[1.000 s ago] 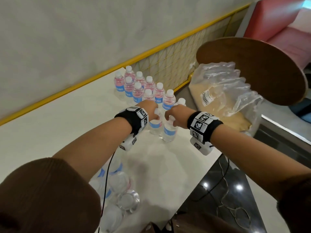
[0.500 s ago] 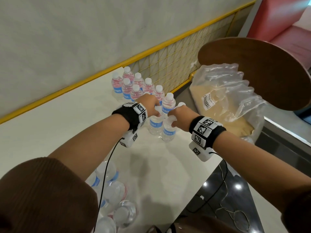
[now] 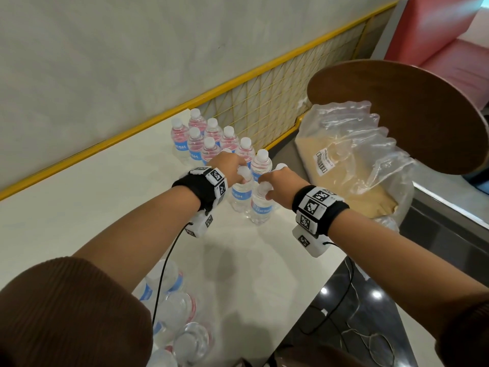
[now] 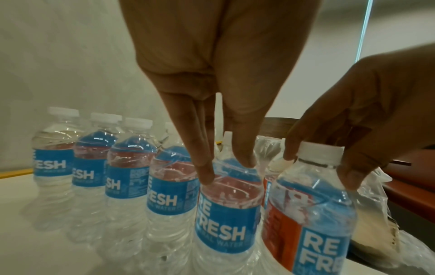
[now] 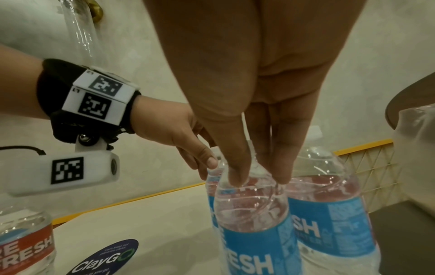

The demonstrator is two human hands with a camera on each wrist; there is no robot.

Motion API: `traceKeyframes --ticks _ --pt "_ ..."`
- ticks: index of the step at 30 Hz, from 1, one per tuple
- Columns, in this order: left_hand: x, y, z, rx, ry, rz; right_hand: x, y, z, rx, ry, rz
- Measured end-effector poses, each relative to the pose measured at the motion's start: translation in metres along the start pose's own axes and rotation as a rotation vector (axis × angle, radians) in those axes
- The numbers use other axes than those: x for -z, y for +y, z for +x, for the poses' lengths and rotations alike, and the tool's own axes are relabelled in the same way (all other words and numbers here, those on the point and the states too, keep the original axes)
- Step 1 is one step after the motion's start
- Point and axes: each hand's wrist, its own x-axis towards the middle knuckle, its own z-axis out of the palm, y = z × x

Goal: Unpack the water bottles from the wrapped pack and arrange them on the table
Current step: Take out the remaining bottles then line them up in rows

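Note:
Several water bottles with blue labels stand in rows [image 3: 211,140] at the white table's [image 3: 92,207] far side. My left hand [image 3: 239,172] pinches the neck of one upright bottle [image 3: 240,194] at the near end of the rows; in the left wrist view the left hand [image 4: 226,170] has fingertips on that bottle [image 4: 226,214]. My right hand [image 3: 264,189] grips the cap of the neighbouring upright bottle [image 3: 260,209], and the right wrist view shows the right hand [image 5: 259,177] on this bottle [image 5: 254,232]. The wrapped pack [image 3: 172,313] lies near me, partly behind my left sleeve.
A clear plastic bag [image 3: 352,165] with beige contents sits just past the table's right edge. Behind it is a round brown tabletop [image 3: 412,115]. A yellow mesh rail [image 3: 264,102] runs along the wall. A round dark sticker [image 5: 105,260] lies on the table. Cables trail on the dark floor [image 3: 344,327].
Both hands keep hold of the tops of the two bottles, which have edged slightly toward the standing rows. The head view has shifted a little.

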Motion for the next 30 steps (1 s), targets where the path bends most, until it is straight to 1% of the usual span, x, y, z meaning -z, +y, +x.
traceKeyframes --ticks 8,13,20,26,30 --pt "0.005 0.002 0.001 0.030 0.002 -0.047 0.002 -0.010 0.004 0.012 0.020 -0.049" --pt "0.007 0.004 0.002 0.016 -0.012 -0.012 0.008 -0.012 0.003 0.027 0.012 -0.066" --pt "0.011 0.003 0.004 0.003 -0.032 0.005 0.006 -0.018 0.005 -0.040 0.024 -0.059" --pt "0.015 0.005 0.005 0.002 -0.065 0.015 0.004 -0.020 0.005 -0.054 0.050 -0.055" --pt "0.015 0.006 0.002 -0.011 -0.055 0.020 0.004 -0.023 0.006 -0.067 0.042 -0.066"
